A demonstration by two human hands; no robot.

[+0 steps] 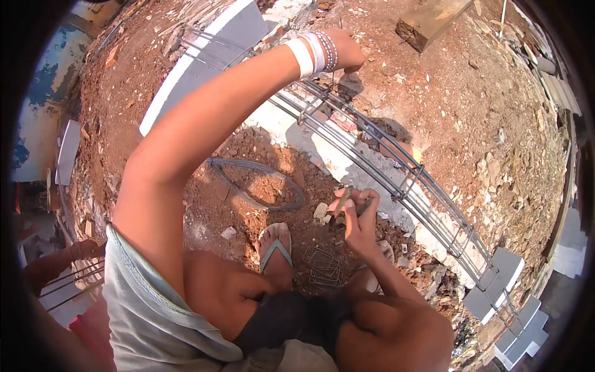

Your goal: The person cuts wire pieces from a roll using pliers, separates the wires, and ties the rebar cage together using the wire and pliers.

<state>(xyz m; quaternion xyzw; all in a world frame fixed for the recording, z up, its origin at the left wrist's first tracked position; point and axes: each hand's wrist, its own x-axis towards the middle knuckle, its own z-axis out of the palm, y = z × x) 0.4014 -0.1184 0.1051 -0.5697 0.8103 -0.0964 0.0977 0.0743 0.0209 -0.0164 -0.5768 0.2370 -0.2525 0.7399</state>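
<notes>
My left hand (343, 51), with bands and a bead bracelet at the wrist, is closed above the long rebar cage (365, 149). A thin dark wire (333, 79) shows just below it; the fingertips are turned away from view. Lower down, my right hand (361, 224) is wrapped round a dark two-handled tool like pincers (341, 202), beside the cage. The tool's jaws cannot be made out. Square stirrups join the long bars of the cage, which slants from upper left to lower right over a pale masonry strip (322, 142).
A coil of wire (300, 193) lies on the rubble soil near my sandalled foot (275, 251). Loose bent stirrups (323, 268) rest between my feet. Grey-white blocks (496, 288) sit under the cage ends. A timber block (427, 28) lies beyond. Another person's arm (52, 266) shows at left.
</notes>
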